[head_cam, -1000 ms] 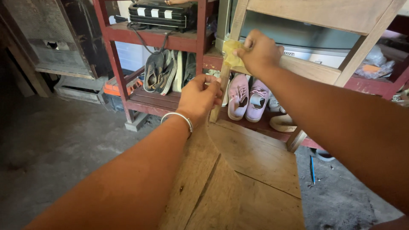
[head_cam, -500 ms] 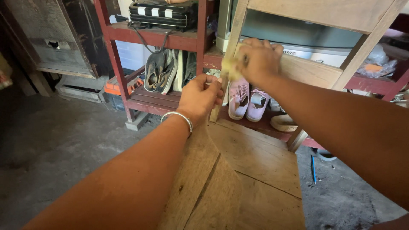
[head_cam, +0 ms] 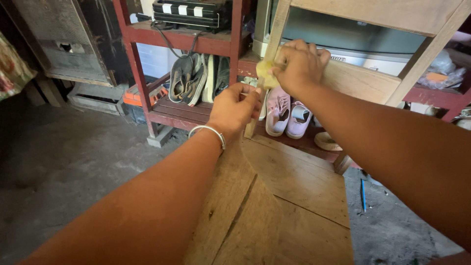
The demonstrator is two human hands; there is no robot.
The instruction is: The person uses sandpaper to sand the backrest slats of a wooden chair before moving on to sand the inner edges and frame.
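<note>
A bare wooden chair (head_cam: 289, 196) stands in front of me, its seat below and its backrest rails at the upper right. My left hand (head_cam: 235, 108), with a silver bangle on the wrist, grips the chair's left back post low down. My right hand (head_cam: 299, 64) presses a small yellow pad (head_cam: 265, 73), perhaps sandpaper or a cloth, against the same post where the lower back rail joins it. The pad is partly hidden by my fingers.
Behind the chair stands a red wooden shelf (head_cam: 191, 41) with dark shoes (head_cam: 189, 78), pink sneakers (head_cam: 287, 110) and a black device with a cable on top. An old television (head_cam: 353, 39) sits at the upper right. A blue pen (head_cam: 363, 194) lies on the grey concrete floor.
My right hand with the yellow pad has slid down the post toward the lower rail. My left hand has kept its hold on the post.
</note>
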